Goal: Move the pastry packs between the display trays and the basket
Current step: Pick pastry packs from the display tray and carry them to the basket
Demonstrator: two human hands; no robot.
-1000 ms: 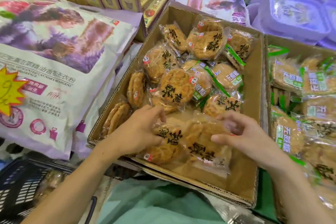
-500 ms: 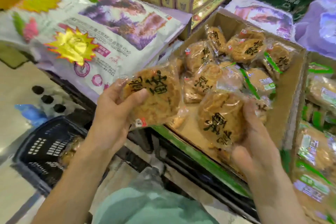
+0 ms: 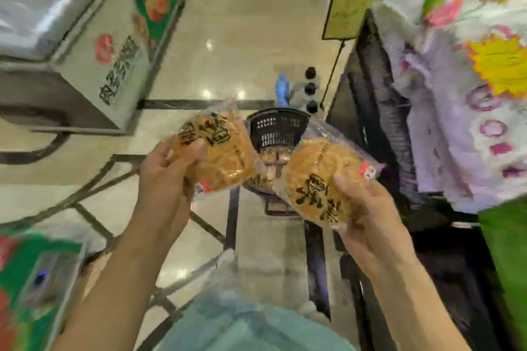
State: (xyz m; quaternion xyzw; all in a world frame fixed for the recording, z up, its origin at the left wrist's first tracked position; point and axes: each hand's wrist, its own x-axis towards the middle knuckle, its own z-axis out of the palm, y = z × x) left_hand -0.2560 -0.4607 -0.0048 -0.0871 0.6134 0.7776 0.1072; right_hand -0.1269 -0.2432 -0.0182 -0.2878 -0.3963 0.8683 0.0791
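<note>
Now 2 hands (each gripping a pack [image 3: 219,154])

Polished beige tile floor [image 3: 251,37] with dark inlaid lines and light glare. Chest freezer [image 3: 71,45] at upper left, its side bearing red and dark lettering and a green graphic. Yellow sign on a thin black stand [image 3: 353,3] near three dark-capped bottles [image 3: 310,90] and a blue bottle [image 3: 281,91]. Large printed detergent bags [image 3: 467,88] stacked at right on a dark shelf [image 3: 368,111].
</note>
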